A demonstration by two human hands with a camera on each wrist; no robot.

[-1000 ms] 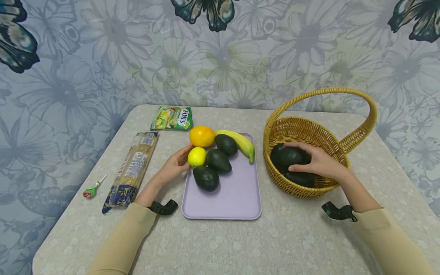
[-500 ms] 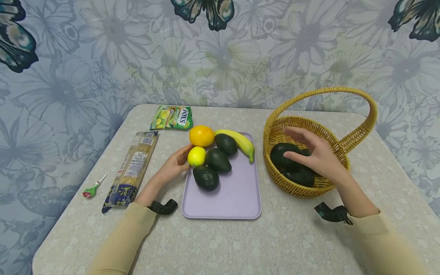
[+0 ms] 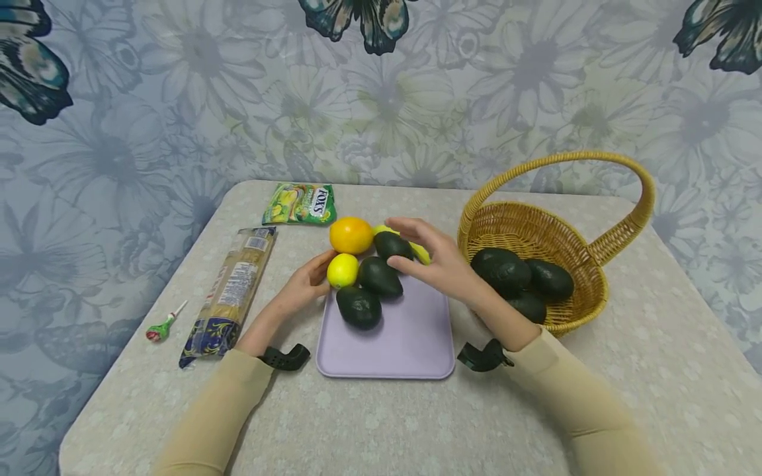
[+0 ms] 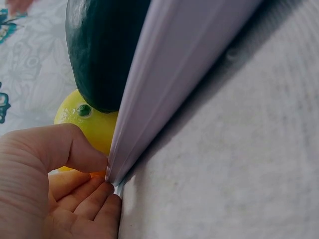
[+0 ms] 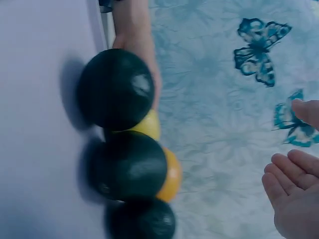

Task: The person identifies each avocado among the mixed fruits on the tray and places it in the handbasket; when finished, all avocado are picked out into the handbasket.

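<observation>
My left hand [image 3: 302, 285] stays at the left rim of the lilac tray [image 3: 387, 360], its thumb and fingertips pinching the edge in the left wrist view. Beside those fingers sit a yellow lemon [image 3: 342, 271] and an orange [image 3: 351, 235]. Three dark green avocados [image 3: 359, 308] lie on the tray in a slanting row. Over its far right part hangs my right hand [image 3: 443, 261], thumb and fingers spread and holding nothing. That hand partly covers the banana [image 3: 421, 253] and borders the rearmost avocado [image 3: 393, 246]. In the right wrist view its palm shows bare.
A wicker basket [image 3: 595, 311] with a tall handle stands at the right, three avocados [image 3: 550, 280] inside it. To the left lie a pasta packet [image 3: 232, 291] and a lollipop [image 3: 161, 330]. A green sweets bag [image 3: 299, 203] is at the back, near the wall.
My right hand has let go of an avocado in the basket, lifted out and moved left over the tray. My left hand has kept its place.
</observation>
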